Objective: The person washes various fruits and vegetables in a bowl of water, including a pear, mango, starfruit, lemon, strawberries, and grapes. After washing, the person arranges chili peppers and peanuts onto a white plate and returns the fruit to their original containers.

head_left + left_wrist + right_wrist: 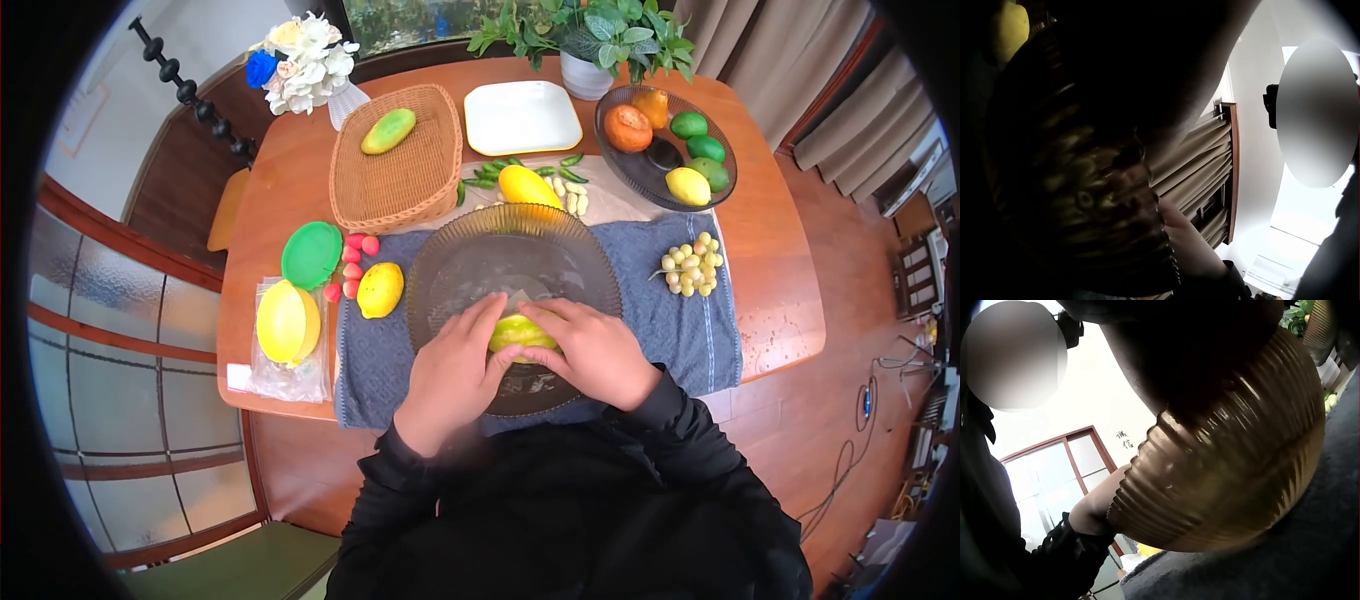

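In the head view both hands meet over a brown ribbed see-through bowl point(450, 262) with wet, shiny walls. Between them is a yellow-green oval fruit point(524, 334). My left hand point(458, 355) grips it from the left, thumb along its near side. My right hand point(592, 350) holds it from the right, fingers bent over its top. The hands cover both ends of the fruit. In the right wrist view the bowl's ribbed wall point(1210, 494) stands in front of the hand; the left wrist view is mostly dark.
A blue towel point(655, 335) lies under the bowl. Grapes point(691, 265) sit right; a lemon point(380, 290), radishes point(351, 271) and a yellow bowl point(288, 322) left. Behind are a wicker basket point(395, 197), a white tray point(522, 117), a yellow fruit point(529, 186) and a dark fruit plate point(640, 165).
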Tool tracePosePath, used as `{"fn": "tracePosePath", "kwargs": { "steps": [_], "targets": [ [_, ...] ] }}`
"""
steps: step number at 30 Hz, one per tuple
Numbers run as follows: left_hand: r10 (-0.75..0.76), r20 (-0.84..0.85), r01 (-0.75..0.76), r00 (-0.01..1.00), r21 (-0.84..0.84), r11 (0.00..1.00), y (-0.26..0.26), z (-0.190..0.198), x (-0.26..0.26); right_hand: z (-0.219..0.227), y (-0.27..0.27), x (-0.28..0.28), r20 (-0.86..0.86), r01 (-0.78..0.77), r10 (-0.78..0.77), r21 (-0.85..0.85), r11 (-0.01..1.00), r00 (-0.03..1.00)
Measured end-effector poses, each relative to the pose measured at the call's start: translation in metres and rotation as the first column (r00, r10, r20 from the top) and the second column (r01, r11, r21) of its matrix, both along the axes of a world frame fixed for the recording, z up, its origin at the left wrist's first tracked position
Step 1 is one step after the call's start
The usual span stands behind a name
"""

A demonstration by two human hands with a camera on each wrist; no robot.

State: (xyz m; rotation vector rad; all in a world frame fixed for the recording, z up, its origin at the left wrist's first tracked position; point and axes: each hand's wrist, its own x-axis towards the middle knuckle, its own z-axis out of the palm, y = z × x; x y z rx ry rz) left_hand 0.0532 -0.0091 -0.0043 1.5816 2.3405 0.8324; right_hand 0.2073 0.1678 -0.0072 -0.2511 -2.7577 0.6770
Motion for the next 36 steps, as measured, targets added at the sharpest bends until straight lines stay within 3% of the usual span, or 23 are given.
{"fn": "tracePosePath", "kwargs": {
  "steps": [2, 4, 6, 13, 16, 19, 21, 26, 28, 36],
  "targets": [
    [-0.034, -0.068, 0.038, 0.997, 0.056, 0.998, -0.001, 0.007, 0.001, 0.000, -0.001, -0.001, 0.058, 0.031, -0.030, -0.013, 0.999, 0.998],
    [-0.044, 0.065, 0.044, 0.997, 0.008, 0.999, -0.001, 0.012, 0.002, 0.001, -0.001, -0.002, 0.115, 0.064, -0.060, -0.024, 0.998, 0.991],
    [-0.051, 0.068, 0.051, 0.996, -0.007, 0.999, -0.001, 0.010, 0.001, 0.002, -0.002, -0.003, 0.150, 0.079, -0.079, 0.007, 0.997, 0.985],
    [0.005, 0.115, 0.000, 0.993, -0.049, 0.999, 0.001, 0.000, 0.002, -0.004, -0.002, -0.002, 0.082, 0.084, -0.088, 0.050, 0.995, 0.993],
    [0.021, 0.120, -0.016, 0.993, -0.045, 0.999, 0.002, 0.002, 0.002, -0.002, -0.001, -0.001, 0.061, 0.076, -0.076, -0.009, 0.997, 0.995],
    [0.049, 0.122, -0.040, 0.991, -0.072, 0.997, 0.002, -0.002, 0.001, 0.009, 0.002, 0.000, 0.104, 0.026, -0.021, -0.046, 0.999, 0.994],
    [0.062, 0.125, -0.050, 0.990, -0.097, 0.994, 0.003, -0.002, 0.001, 0.010, 0.005, 0.002, 0.006, -0.093, 0.093, -0.046, 0.995, 0.996],
    [0.161, 0.190, -0.127, 0.969, -0.178, 0.976, 0.005, 0.009, 0.005, 0.002, 0.003, 0.001, 0.044, -0.038, 0.042, -0.078, 0.996, 0.998],
    [0.051, 0.148, -0.046, 0.988, -0.039, 0.998, 0.000, 0.003, 0.002, 0.001, 0.001, 0.001, 0.035, -0.010, 0.013, -0.068, 0.998, 0.999],
    [-0.044, 0.169, 0.057, 0.985, -0.069, 0.996, -0.001, 0.014, 0.000, 0.002, -0.001, -0.002, 0.148, 0.094, -0.083, -0.071, 0.993, 0.986]
  ]
}}
